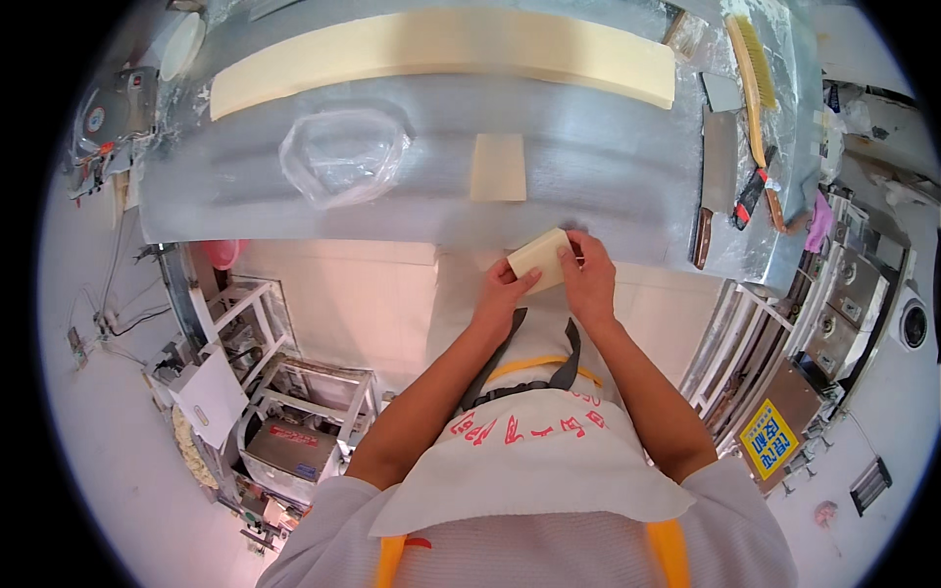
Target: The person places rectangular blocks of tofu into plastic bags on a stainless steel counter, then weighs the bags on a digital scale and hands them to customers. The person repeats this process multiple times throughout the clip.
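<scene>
Just in front of the table's near edge, I hold a small pale-yellow stack of dough sheets at a tilt. My left hand grips its left end, thumb on the face. On the right end, my right hand has its thumb on the face and its fingers curled behind. A flat rectangular dough piece lies on the metal table just beyond my hands. Farther back, a long thick strip of layered dough stretches across the table. Left of the small piece sits a crumpled clear plastic bag.
On the table's right side lie a cleaver, a long-handled brush and a red-and-black tool. A weighing scale stands at the far left. Below are metal frames on the left and a steel machine on the right.
</scene>
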Demonstrator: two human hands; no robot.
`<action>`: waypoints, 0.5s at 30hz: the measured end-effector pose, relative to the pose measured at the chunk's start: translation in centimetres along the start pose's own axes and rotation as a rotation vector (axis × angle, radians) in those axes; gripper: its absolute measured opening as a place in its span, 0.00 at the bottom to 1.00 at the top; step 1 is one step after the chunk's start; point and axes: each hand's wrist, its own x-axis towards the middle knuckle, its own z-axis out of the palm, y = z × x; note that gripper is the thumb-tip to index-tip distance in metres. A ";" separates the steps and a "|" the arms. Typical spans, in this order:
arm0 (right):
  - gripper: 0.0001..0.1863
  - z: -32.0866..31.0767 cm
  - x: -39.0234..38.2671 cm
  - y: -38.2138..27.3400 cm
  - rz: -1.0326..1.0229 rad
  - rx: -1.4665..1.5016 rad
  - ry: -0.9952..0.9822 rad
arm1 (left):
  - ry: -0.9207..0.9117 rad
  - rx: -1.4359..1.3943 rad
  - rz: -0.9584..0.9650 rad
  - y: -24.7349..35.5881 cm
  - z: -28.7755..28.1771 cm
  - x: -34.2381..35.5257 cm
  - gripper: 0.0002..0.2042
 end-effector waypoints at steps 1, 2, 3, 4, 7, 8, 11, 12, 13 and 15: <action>0.15 0.1 -0.5 -0.3 0.011 0.028 -0.032 | 0.019 0.072 0.000 1.2 -0.3 -0.8 0.24; 0.16 0.2 -0.9 -0.6 0.023 0.056 -0.063 | 0.038 0.145 -0.002 2.4 -0.5 -1.6 0.25; 0.16 -0.3 -0.9 -1.2 0.107 0.205 -0.118 | 0.006 0.102 -0.015 4.0 -0.3 -2.8 0.24; 0.16 -1.6 -0.6 -1.8 0.189 0.351 -0.176 | -0.027 0.055 -0.028 5.7 0.1 -4.1 0.23; 0.18 -5.9 -0.2 -3.2 0.305 0.660 -0.231 | -0.111 0.149 0.005 11.2 1.0 -6.6 0.20; 0.18 -7.1 -0.1 -3.6 0.320 0.742 -0.230 | -0.137 0.219 0.029 13.0 0.9 -6.5 0.19; 0.17 -8.6 -0.6 -3.9 0.248 0.677 -0.116 | 0.039 0.789 0.253 16.2 -0.4 -3.4 0.13; 0.16 -9.0 -0.2 -3.8 0.225 0.660 -0.072 | 0.003 0.735 0.294 18.0 1.3 -4.5 0.12; 0.16 -9.6 -0.2 -3.7 0.224 0.686 -0.102 | -0.034 0.674 0.331 19.4 2.7 -5.7 0.12; 0.15 -10.5 -0.2 -3.8 0.221 0.738 -0.175 | -0.006 0.892 0.326 21.8 3.6 -5.3 0.12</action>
